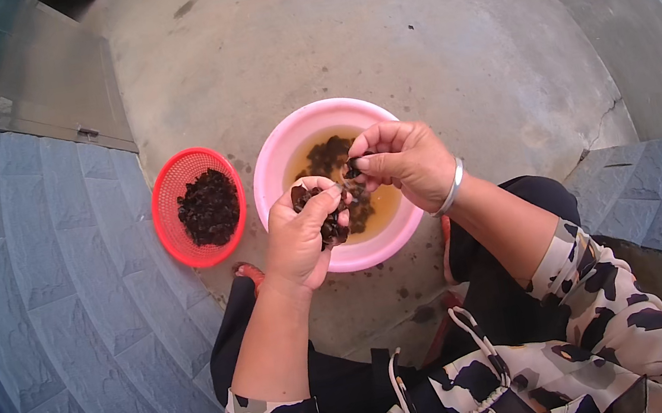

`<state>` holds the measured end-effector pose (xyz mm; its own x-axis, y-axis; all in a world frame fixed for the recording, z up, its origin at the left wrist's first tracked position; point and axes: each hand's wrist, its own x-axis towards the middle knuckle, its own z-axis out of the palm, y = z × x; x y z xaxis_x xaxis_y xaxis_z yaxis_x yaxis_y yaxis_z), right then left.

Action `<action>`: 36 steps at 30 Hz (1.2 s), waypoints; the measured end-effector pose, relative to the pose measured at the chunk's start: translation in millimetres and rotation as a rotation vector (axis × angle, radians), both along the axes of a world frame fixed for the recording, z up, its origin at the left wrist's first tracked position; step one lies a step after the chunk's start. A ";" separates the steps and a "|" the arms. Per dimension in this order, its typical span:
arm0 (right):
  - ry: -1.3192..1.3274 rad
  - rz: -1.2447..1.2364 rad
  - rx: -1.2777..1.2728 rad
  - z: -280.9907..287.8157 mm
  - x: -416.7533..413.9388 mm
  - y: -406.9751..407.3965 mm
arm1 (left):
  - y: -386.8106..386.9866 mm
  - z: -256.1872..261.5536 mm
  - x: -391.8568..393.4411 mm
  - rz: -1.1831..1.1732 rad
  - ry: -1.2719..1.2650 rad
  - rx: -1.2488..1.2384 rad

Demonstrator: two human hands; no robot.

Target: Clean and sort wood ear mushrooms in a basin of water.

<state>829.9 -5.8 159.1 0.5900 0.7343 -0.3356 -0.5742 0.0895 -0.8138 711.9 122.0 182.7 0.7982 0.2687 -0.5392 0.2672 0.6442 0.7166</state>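
My left hand [302,228] holds a clump of dark wood ear fungus [331,232] over the near left part of a pink plastic basin [268,145]. Beside it, my right hand [405,161] pinches a small dark piece of fungus [353,168] between thumb and fingers. The two hands are close together, the fingertips almost meeting. Brownish water [388,200] fills the bottom of the basin, with more dark fungus [332,155] lying in it. To the left, a red plastic mesh basket [164,198] contains a heap of dark fungus [208,207].
Bare concrete floor [340,27] surrounds the basin. A grey stone-tiled wall [74,282] rises at the left, below a metal door [54,82]. More grey tiles [649,186] are on the right. My knees and red footwear [250,274] flank the basin.
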 end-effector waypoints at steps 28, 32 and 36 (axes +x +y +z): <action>-0.140 0.028 0.188 4.9 -7.0 1.3 | -2.1 -2.1 3.0 0.106 0.055 0.000; -0.029 0.029 0.093 6.2 -4.3 -0.5 | -1.1 -7.7 -1.0 0.082 -0.053 -0.048; -0.161 0.076 -0.080 5.3 -10.6 0.5 | -3.5 -6.7 -0.5 -0.006 -0.083 -0.040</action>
<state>819.2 -5.4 164.4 0.5848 0.7536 -0.3002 -0.4384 -0.0177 -0.8986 711.4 118.5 176.0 0.8421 0.2430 -0.4815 0.2121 0.6717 0.7098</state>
